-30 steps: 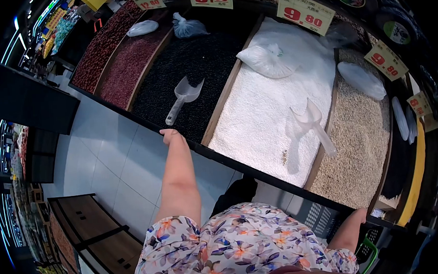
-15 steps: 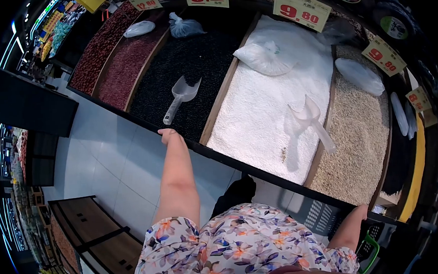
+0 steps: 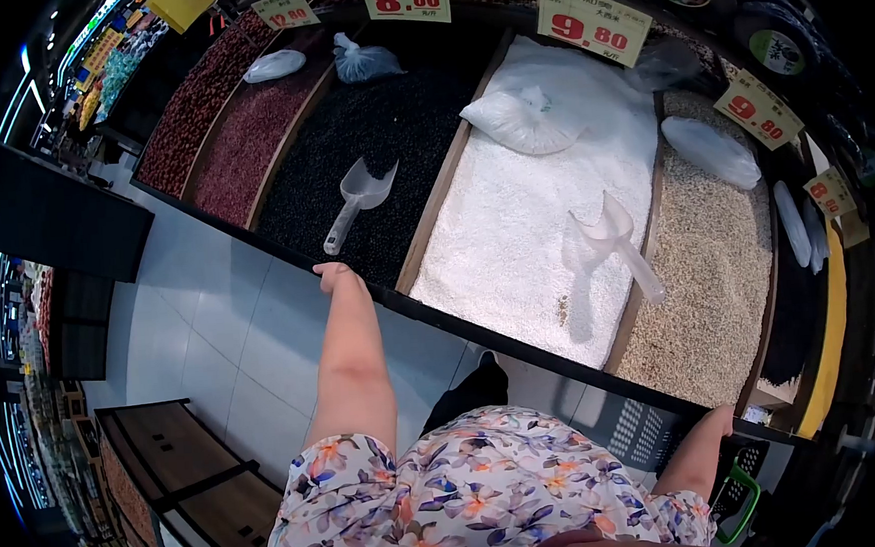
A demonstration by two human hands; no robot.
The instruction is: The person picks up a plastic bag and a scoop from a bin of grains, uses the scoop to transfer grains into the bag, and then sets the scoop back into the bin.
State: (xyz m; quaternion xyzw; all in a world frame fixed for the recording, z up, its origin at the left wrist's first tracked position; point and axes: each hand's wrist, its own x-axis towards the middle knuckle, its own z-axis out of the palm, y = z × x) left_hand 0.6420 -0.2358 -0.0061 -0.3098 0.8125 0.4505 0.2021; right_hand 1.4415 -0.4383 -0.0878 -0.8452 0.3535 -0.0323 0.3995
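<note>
Fingers (image 3: pixel 328 270) of our left hand (image 3: pixel 336 277) are curling together over the black bin rim (image 3: pixel 492 338), just beside the black-bean bin (image 3: pixel 388 126) and its clear scoop (image 3: pixel 355 200). Our right hand (image 3: pixel 722 421) is resting on the same rim; we cannot tell its fingers' state. A second scoop (image 3: pixel 618 244) is lying in the white rice (image 3: pixel 516 239).
</note>
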